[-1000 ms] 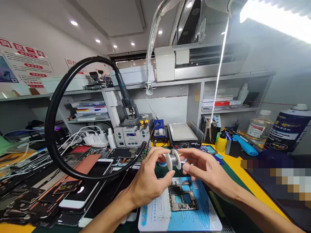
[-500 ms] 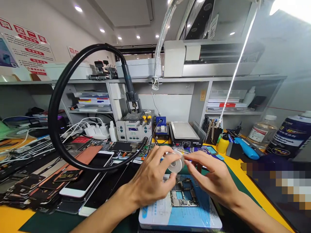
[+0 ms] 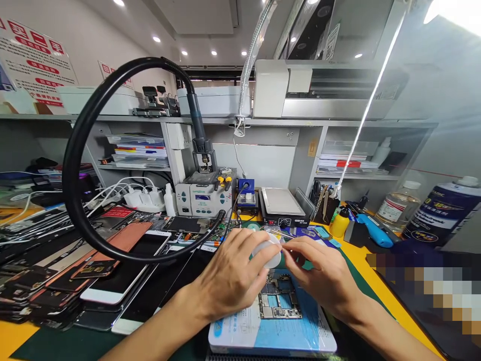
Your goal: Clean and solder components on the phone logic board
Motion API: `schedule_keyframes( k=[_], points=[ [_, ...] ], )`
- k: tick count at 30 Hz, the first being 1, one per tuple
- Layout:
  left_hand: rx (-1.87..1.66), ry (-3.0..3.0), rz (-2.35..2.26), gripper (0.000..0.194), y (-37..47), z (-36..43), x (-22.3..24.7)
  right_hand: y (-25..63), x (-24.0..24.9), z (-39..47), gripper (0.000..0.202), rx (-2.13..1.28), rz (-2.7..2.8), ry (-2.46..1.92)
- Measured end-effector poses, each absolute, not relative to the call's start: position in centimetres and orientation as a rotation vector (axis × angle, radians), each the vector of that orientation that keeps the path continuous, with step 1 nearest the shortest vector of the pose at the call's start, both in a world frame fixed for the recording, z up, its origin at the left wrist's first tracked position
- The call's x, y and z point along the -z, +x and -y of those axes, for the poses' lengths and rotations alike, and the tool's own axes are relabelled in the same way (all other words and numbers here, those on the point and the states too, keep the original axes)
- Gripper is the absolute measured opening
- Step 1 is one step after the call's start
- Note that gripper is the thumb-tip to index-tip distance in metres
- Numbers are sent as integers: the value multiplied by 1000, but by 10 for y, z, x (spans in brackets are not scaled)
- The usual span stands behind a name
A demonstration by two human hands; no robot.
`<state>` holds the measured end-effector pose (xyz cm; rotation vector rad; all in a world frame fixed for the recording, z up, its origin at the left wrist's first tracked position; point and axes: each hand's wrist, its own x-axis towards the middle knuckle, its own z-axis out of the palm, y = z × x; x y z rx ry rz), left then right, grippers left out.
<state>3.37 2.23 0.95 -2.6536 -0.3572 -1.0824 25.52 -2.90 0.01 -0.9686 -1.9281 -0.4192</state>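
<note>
Between the fingers and thumb of my left hand is a small round white spool, tilted, with part of its face covered by the fingers. At the spool's right edge, the thumb and index finger of my right hand come together in a pinch. Whatever lies between those fingertips is too small to make out. Below both hands, a phone circuit board lies on a flat blue-and-white box. My left hand hides part of the box's left side.
Stacked phones and phone parts fill the left side. A black hose loops from the hot-air station. Behind stands a heating plate. A yellow bottle, clear bottle and spray can stand at right.
The spool has turned, so its centre hole no longer shows. My right thumb and index finger have closed together at its edge. The whole view has shifted slightly.
</note>
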Motion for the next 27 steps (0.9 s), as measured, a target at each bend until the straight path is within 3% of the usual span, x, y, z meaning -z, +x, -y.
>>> schedule_keyframes(
  k=[15, 27],
  points=[
    [1085, -2660, 300, 44, 37, -20, -5, 257, 1, 29, 15, 456, 1943, -982],
    [1068, -2646, 228, 45, 36, -19, -7, 260, -3, 31, 11, 279, 1944, -1089]
  ],
)
